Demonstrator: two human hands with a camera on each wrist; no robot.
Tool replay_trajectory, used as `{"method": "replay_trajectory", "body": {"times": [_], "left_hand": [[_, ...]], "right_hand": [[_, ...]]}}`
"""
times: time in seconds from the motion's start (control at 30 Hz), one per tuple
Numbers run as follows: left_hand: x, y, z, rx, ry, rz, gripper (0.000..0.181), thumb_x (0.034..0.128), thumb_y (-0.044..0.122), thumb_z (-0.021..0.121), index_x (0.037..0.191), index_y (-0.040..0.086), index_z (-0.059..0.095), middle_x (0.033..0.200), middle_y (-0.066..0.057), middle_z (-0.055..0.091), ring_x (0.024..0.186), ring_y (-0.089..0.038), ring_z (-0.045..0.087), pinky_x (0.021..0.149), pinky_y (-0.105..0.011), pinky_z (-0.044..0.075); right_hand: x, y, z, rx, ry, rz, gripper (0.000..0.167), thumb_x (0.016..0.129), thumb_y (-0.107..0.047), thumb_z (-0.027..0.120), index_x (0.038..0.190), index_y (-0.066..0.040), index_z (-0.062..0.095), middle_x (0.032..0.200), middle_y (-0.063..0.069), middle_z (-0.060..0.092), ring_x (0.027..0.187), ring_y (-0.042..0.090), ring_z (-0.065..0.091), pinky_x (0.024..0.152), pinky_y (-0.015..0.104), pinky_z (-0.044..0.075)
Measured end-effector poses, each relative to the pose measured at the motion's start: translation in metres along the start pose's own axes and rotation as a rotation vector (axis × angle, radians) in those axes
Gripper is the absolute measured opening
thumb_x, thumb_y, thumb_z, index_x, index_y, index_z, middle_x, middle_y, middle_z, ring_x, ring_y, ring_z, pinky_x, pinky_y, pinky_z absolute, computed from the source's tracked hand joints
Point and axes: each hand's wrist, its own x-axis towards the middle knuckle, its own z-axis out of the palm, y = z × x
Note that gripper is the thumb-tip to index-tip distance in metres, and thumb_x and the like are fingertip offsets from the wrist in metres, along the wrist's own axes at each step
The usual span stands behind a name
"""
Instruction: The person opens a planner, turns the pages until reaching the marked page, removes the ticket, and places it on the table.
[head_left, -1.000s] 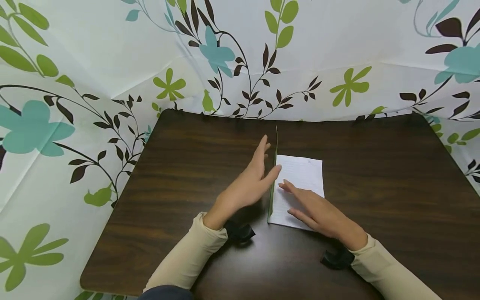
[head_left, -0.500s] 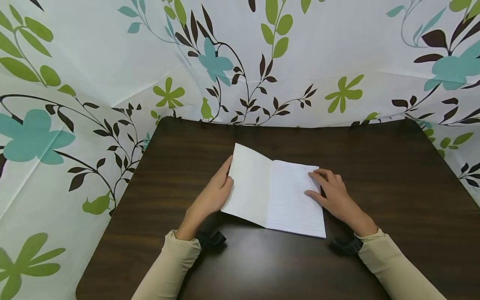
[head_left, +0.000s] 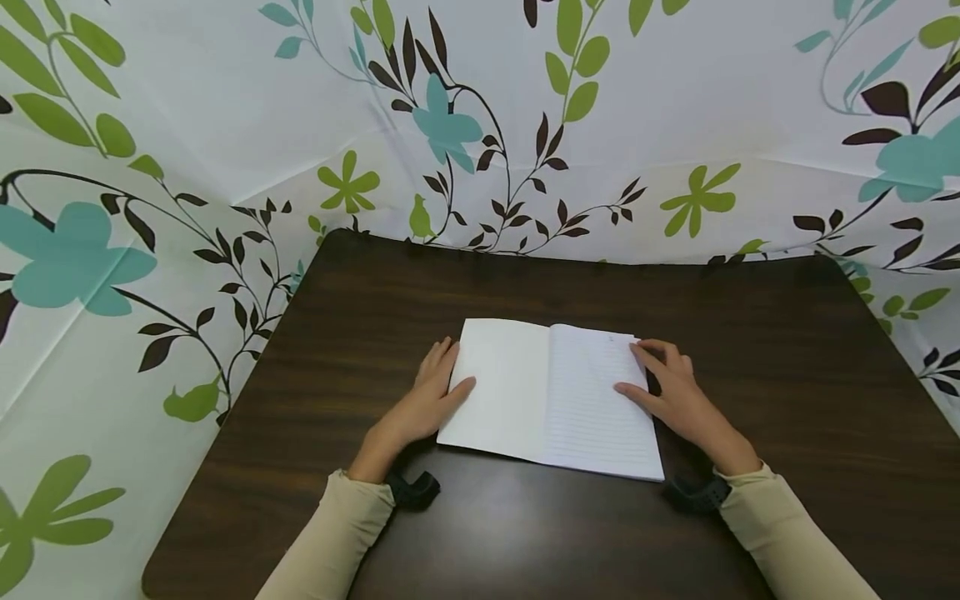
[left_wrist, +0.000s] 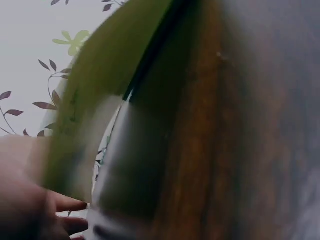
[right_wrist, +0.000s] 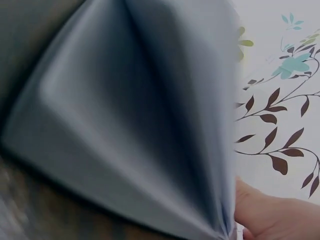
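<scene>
one lined white paper notebook with a thin green cover [head_left: 577,408] lies spread on a dark brown wood-grain table [head_left: 750,367], before the person. handling, as judged from where i stand: light and flexible; the cover, probably thin card, is likely springy, while the leaves look soft, easily creased and apt to slide over one another. the outer edges, away from the central fold, offer the best holds.

left hand [head_left: 418,404]: lightly closed about the cover's outer edge, thumb on the plain white inner face [head_left: 502,392], fingers along the edge; from this wrist, the green outer face [left_wrist: 100,75] appears curved. right hand [head_left: 670,396]: thumb and forefinger slightly apart at the outer margin of the ruled right page [head_left: 592,417], towards its upper corner; the wrist view shows leaves [right_wrist: 115,115] converging beside the hand, consistent with a light pinch, though the fingertips are hidden there.

relation to the grip: the notebook spans the space between both hands, its lower corners nearer the person than either hand's fingertips.
</scene>
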Motion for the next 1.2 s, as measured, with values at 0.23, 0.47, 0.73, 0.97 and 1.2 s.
{"method": "replay_trajectory", "body": {"times": [0.23,0.47,0.73,0.97,1.2], "left_hand": [[-0.001,-0.002,0.004,0.180,-0.007,0.016,0.080,0.1102,0.038,0.049,0.166,-0.001,0.008,0.175,-0.020,-0.005,0.163,-0.038,-0.011,0.131,-0.062,0.000],[-0.003,0.001,0.006,0.296,0.015,0.027,0.081,0.1103,0.039,0.049,0.165,-0.003,0.008,0.175,-0.021,-0.002,0.164,-0.040,-0.006,0.132,-0.060,0.004],[-0.004,0.000,0.011,0.425,0.045,0.044,0.078,0.1110,0.043,0.045,0.166,-0.002,0.011,0.175,-0.022,0.004,0.164,-0.040,0.002,0.132,-0.057,0.012],[-0.005,-0.002,0.012,0.403,0.067,0.066,0.077,0.1108,0.042,0.045,0.165,-0.003,0.014,0.175,-0.023,0.007,0.164,-0.040,0.004,0.132,-0.057,0.012],[-0.005,-0.001,0.012,0.416,0.073,0.074,0.077,0.1107,0.040,0.047,0.165,-0.004,0.016,0.174,-0.023,0.009,0.164,-0.040,0.005,0.132,-0.057,0.012]], "right_hand": [[0.001,0.000,-0.002,-0.008,0.006,-0.007,0.082,0.100,-0.044,0.069,0.159,0.002,0.037,0.162,0.029,0.027,0.137,0.049,0.029,0.101,0.069,0.043],[-0.001,-0.011,0.000,-0.039,0.050,0.021,0.069,0.100,-0.039,0.071,0.154,-0.002,0.049,0.145,0.029,0.039,0.121,0.043,0.034,0.086,0.053,0.046],[-0.007,-0.020,0.003,-0.071,0.073,0.001,0.059,0.099,-0.026,0.073,0.148,0.001,0.056,0.112,0.021,0.064,0.097,0.032,0.052,0.081,0.046,0.043],[-0.005,-0.021,0.002,0.055,0.130,0.048,0.073,0.093,-0.014,0.079,0.155,0.001,0.043,0.099,0.015,0.060,0.082,0.022,0.052,0.066,0.028,0.042],[-0.011,-0.028,-0.001,0.139,0.156,0.028,0.064,0.092,-0.003,0.076,0.147,0.009,0.046,0.094,0.011,0.054,0.081,0.019,0.048,0.063,0.023,0.036]]}}
